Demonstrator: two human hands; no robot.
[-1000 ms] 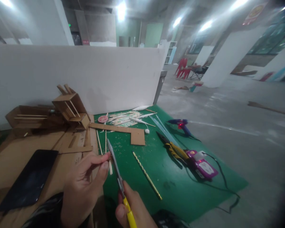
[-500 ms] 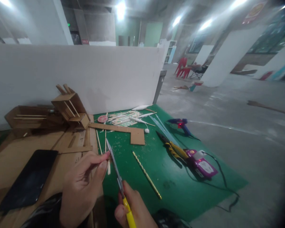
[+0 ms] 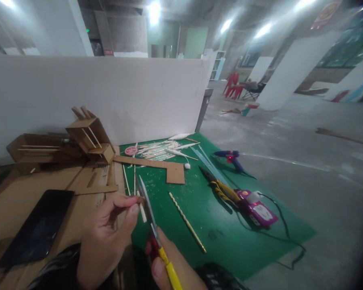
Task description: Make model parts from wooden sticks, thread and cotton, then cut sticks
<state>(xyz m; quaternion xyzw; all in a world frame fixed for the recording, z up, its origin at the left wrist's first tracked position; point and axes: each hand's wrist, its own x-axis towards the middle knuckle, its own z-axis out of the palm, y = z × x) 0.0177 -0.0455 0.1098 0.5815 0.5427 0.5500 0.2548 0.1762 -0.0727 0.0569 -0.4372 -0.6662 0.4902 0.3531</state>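
Observation:
My left hand (image 3: 109,237) pinches a small brown cardboard piece (image 3: 141,199) between thumb and forefinger. Just behind the fingertips a short pale wooden stick (image 3: 143,213) shows; whether it is held too, I cannot tell. My right hand (image 3: 172,262) is wrapped round the yellow handle of a pair of scissors (image 3: 153,219), whose blades point up and away, slightly parted, close beside the cardboard piece. To the right of the scissors a twisted drill bit (image 3: 187,222) lies on the green tabletop (image 3: 224,257).
Several wooden sticks (image 3: 160,150), a cardboard strip (image 3: 175,173), pliers (image 3: 220,189), a glue gun (image 3: 230,157) and a purple power adapter (image 3: 257,207) with cable lie on the green surface. A cardboard model (image 3: 89,137) and a black phone (image 3: 38,229) are at left. Behind stands a white panel (image 3: 109,96).
The scissor blades have parted, and my right hand has shifted slightly down and right. The cardboard piece now shows more clearly at my left fingertips, and the short stick has tilted.

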